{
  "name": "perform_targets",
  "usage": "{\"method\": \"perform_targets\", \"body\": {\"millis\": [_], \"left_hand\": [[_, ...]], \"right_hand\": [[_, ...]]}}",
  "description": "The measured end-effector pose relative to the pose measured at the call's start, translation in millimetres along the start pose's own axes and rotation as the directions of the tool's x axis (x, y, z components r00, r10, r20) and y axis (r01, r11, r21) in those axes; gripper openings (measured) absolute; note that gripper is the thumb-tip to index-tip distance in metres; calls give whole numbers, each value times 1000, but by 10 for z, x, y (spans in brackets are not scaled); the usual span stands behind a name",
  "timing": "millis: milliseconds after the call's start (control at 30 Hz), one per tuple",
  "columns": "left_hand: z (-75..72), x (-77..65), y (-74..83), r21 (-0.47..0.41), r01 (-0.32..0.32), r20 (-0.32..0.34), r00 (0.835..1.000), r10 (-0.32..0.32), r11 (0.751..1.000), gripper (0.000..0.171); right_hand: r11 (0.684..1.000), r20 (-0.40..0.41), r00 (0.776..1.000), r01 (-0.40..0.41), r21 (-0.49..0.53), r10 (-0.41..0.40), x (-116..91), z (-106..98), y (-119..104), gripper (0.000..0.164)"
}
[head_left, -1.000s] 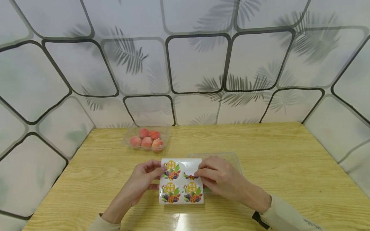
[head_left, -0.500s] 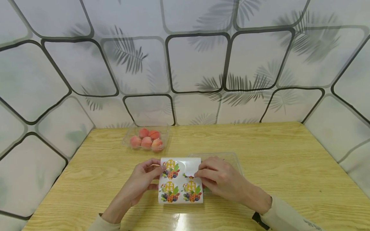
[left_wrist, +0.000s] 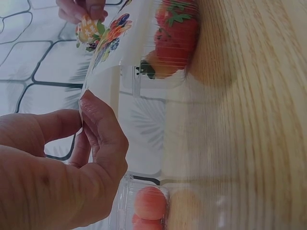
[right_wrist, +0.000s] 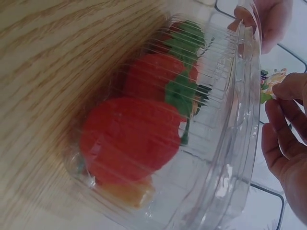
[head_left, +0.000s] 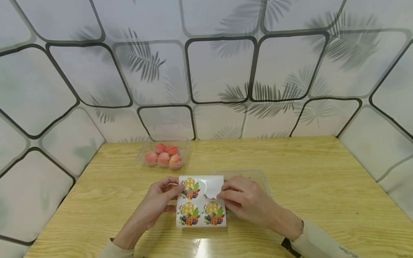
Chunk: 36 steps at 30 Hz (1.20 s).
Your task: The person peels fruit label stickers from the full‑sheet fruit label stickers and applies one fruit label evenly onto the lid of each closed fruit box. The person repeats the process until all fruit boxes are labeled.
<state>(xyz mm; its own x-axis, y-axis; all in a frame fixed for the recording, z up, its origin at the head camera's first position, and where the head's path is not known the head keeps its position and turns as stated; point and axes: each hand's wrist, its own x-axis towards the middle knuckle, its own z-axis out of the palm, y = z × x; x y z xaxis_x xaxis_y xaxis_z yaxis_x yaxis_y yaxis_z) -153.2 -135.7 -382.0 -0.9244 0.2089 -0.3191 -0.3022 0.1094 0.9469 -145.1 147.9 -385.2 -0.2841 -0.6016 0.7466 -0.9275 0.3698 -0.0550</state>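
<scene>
My left hand (head_left: 155, 202) pinches the left edge of a white sheet of round fruit stickers (head_left: 201, 218), thumb in front and fingers behind. My right hand (head_left: 250, 197) pinches the upper right sticker (left_wrist: 88, 32), whose lifted part is folded down, white back showing. The head view hides whether all of it is off the sheet. Behind and below the sheet, a clear plastic box (head_left: 258, 173) stands on the table, mostly covered by the sheet and my right hand. Red fruit (right_wrist: 132, 139) with green leafy tops lies inside it.
At the back left of the wooden table (head_left: 309, 186), a clear box (head_left: 186, 148) with an open lid holds several peaches (head_left: 163, 159). A patterned wall (head_left: 222, 71) borders the table's back and sides.
The sticker sheet has shifted slightly left and up. The sticker in my right fingers has been folded further down, so less of its printed face shows. The boxes have stayed put.
</scene>
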Motion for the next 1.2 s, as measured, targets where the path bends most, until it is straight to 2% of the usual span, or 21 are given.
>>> {"method": "perform_targets", "body": {"millis": [100,267,433,500,667,900,1200], "left_hand": [[3,3,-1,1,1,-9,1000,-1,1000,30],[12,4,5,4,1,-23,1000,-1,1000,29],[5,3,3,5,-1,-16,1000,1,1000,31],[3,1,1,4,1,-20,1000,-1,1000,30],[-4,-6,-5,1,4,-21,1000,-4,1000,30],[-18,-12,-8,3,4,-13,1000,-4,1000,31],[-28,-15,-16,-3,13,-26,1000,-13,1000,29]], "right_hand": [[1000,-1,1000,1,2,-1,-6,3,1,30],[1000,7,1000,1,15,-1,-20,-2,5,11],[1000,7,1000,3,14,-3,-21,-3,-2,4],[1000,5,1000,3,18,-3,-21,-3,-6,5],[1000,-1,1000,0,26,0,-25,-2,-17,22],[1000,-9,1000,-1,25,1,-20,2,-31,33],[1000,-14,1000,8,27,-8,-15,-3,-48,33]]}}
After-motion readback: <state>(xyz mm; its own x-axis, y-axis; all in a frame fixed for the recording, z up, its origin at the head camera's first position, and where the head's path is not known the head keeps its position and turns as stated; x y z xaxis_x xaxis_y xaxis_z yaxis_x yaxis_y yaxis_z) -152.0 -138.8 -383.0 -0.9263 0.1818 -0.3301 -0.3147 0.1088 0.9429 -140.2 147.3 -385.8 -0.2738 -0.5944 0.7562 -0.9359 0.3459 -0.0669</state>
